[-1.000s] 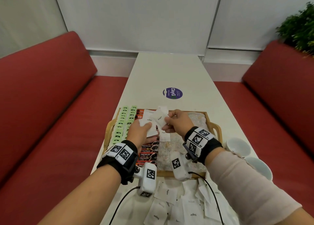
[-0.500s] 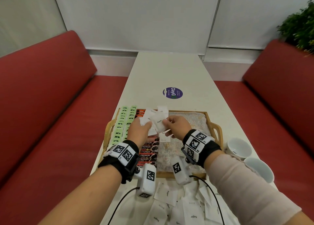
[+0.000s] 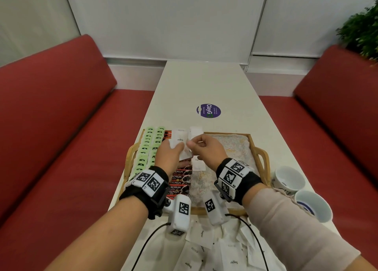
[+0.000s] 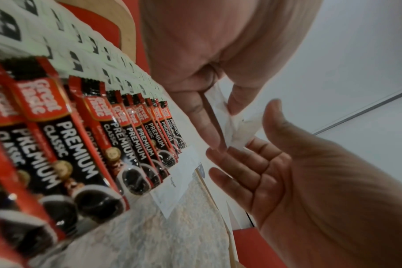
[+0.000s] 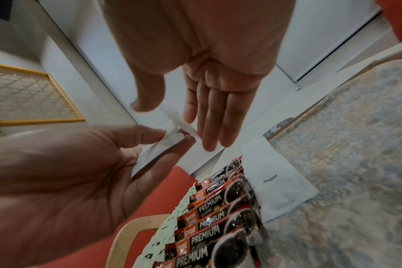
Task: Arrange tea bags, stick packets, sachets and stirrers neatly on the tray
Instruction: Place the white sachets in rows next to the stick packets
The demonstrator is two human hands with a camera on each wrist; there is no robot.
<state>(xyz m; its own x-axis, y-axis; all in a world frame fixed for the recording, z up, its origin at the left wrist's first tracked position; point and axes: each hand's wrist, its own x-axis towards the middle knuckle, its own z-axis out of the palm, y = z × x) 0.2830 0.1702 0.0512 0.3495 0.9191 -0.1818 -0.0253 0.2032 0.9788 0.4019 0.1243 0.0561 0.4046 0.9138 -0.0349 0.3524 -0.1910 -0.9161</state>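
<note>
Both hands are up over the wooden tray (image 3: 258, 148) near its far edge, fingertips meeting. The left hand (image 3: 169, 155) pinches a white sugar sachet (image 3: 180, 140) between thumb and fingers, and the right hand (image 3: 206, 148) nips another white sachet (image 3: 195, 132) the same way. Below them, one sugar sachet lying flat (image 5: 277, 185) sits on the tray's patterned liner, just beside the row of coffee stick packets (image 4: 85, 148). Green tea bags (image 3: 150, 145) line the tray's left edge. Loose sachets (image 3: 204, 250) lie scattered at the table's near edge.
</note>
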